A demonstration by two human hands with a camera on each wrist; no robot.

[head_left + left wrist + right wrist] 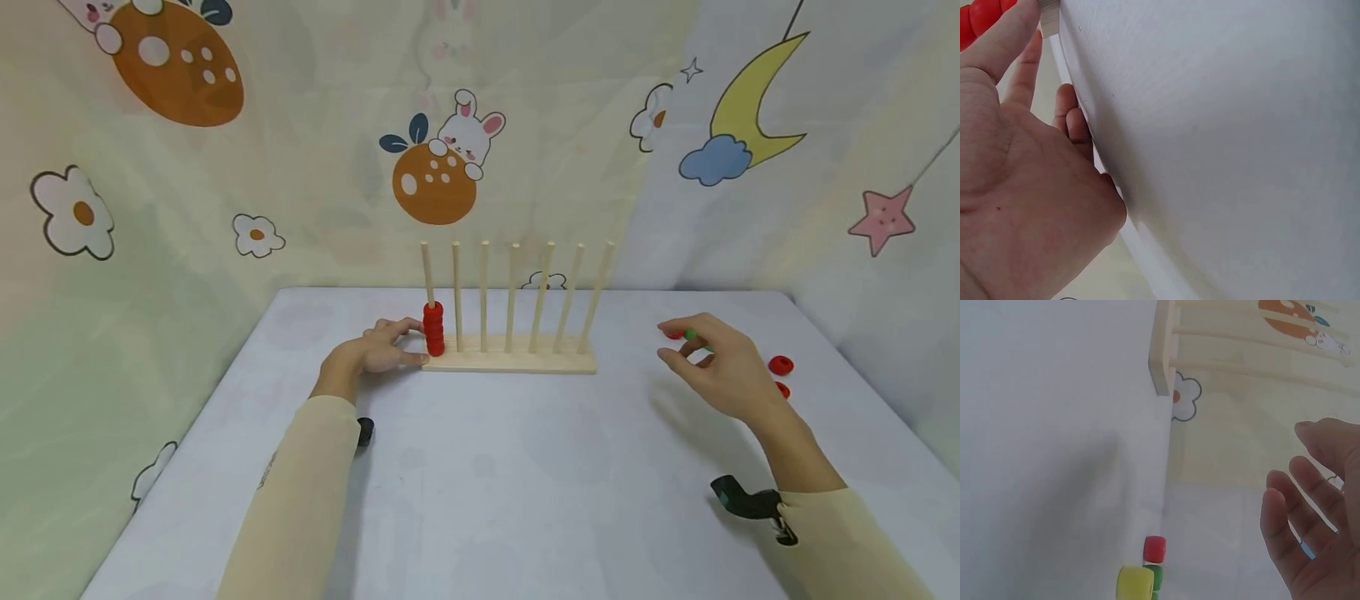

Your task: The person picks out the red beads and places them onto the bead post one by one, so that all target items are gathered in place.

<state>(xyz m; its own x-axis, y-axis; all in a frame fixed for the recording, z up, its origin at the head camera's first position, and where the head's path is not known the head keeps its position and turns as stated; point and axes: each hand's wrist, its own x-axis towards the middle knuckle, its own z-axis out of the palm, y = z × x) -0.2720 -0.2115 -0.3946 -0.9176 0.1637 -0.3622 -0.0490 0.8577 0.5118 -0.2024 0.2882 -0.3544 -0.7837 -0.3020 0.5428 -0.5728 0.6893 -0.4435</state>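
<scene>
A wooden peg stand [510, 361] with a row of upright pegs sits on the table. Several red beads [433, 331] are stacked on its leftmost peg. My left hand [382, 346] grips the left end of the base, thumb at the front corner and index finger behind. My right hand [712, 362] hovers over the table to the right, thumb and fingers loosely bent and apart, with nothing between them. Below it lie loose beads: a red bead [1154, 549], a green bead [1154, 575] and a yellow bead [1135, 583], largely hidden by the hand in the head view.
Two more red beads, one red bead [781, 365] and another red bead [783, 389] partly behind the right wrist, lie farther right on the white table [480, 483]. A printed cloth [330, 167] with cartoon figures hangs behind the table.
</scene>
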